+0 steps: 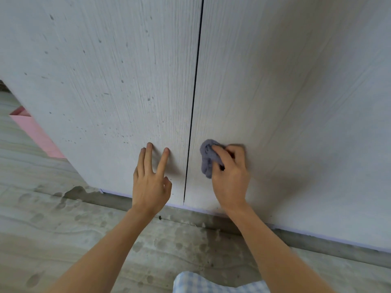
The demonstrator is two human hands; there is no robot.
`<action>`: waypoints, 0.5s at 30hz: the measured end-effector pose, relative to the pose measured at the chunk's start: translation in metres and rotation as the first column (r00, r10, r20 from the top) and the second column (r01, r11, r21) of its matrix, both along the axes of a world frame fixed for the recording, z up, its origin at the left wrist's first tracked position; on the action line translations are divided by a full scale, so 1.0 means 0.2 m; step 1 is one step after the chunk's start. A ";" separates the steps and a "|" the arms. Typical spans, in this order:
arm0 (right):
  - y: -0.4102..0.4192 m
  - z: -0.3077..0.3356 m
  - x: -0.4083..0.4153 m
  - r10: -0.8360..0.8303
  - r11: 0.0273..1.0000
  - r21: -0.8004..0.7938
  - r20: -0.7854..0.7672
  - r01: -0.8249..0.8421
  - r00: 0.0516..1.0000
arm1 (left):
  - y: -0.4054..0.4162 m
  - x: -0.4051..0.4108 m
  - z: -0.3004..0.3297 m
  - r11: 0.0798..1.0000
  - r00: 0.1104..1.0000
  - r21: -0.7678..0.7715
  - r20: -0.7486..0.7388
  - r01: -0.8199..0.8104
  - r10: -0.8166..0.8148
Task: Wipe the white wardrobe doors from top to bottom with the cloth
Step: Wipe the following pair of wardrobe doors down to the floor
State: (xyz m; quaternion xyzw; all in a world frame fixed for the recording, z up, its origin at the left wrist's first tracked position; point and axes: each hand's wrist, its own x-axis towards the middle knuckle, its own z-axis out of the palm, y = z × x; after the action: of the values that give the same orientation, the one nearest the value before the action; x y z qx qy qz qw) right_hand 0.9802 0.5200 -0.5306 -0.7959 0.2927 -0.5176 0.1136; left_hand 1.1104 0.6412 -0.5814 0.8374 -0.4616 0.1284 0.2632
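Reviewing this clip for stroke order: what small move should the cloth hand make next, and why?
Probably draw the cloth straight down to the right door bottom edge. The right hand grips it low, beside the gap, with a short strip below; the left hand braces the left door.

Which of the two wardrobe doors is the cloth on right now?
The right door, right of the dark centre gap. The right hand holds the grey cloth against it; the speckled left door has only the left hand.
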 end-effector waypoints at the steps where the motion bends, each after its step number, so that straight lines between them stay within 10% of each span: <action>1: 0.00 0.06 0.01 -0.008 1.000 0.028 0.093 0.006 0.996 | 0.00 -0.01 0.00 1.000 1.000 -0.013 0.007 0.004 -0.003; 8: -0.01 0.04 -0.06 -0.010 0.999 0.053 -0.008 0.011 1.000 | -0.08 -0.04 0.10 0.996 0.997 -0.088 0.078 0.010 -0.003; 15: -0.09 0.42 -0.14 -0.062 0.990 0.144 0.322 0.016 0.945 | -0.16 -0.06 0.26 0.982 0.968 -0.183 0.250 0.044 0.003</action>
State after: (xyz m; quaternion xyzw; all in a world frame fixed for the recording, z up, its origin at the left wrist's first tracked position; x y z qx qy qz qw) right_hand 0.9526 0.5028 -0.4475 -0.6837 0.3210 -0.6224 0.2053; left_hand 1.0985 0.6091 -0.5293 0.7812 -0.4856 0.2726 0.2821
